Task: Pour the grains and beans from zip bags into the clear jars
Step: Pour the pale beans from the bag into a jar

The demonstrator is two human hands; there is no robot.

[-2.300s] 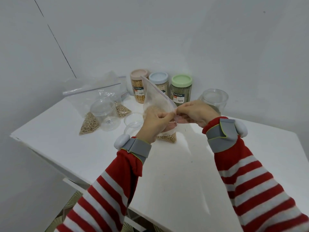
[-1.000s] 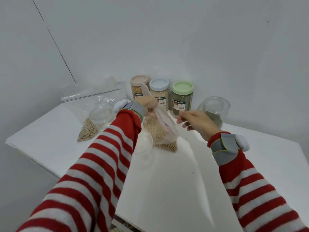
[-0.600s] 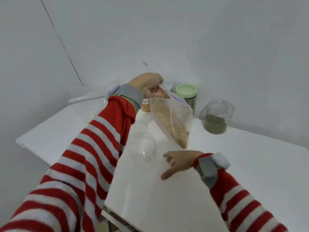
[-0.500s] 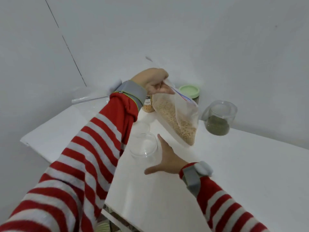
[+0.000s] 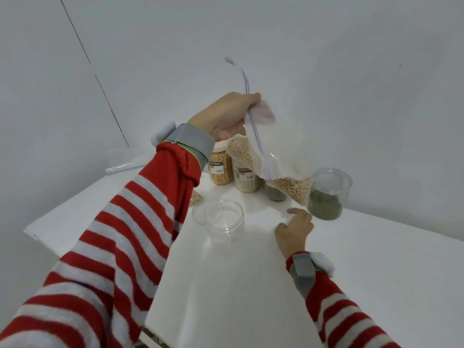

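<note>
Status: partly done, by estimate. The left hand [image 5: 226, 116] grips the zip bag [image 5: 276, 156] by its top, raised above and behind the empty jar [image 5: 224, 220]. The beans are in the bag, none poured. Behind the empty jar stand a filled corn jar [image 5: 221, 169] and a filled grain jar [image 5: 244, 178]. To its right are the right hand [image 5: 293, 229], relaxed and holding nothing, then a clear jar [image 5: 326, 197] part-full of green grains.

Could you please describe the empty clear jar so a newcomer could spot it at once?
On the white table, look in front of the labelled jars by the wall. The empty clear jar stands there, left of the right hand, lower than the bag of beans in the left hand. Unlike the jar of dark green grains further right, it holds nothing and bears no label.
</note>
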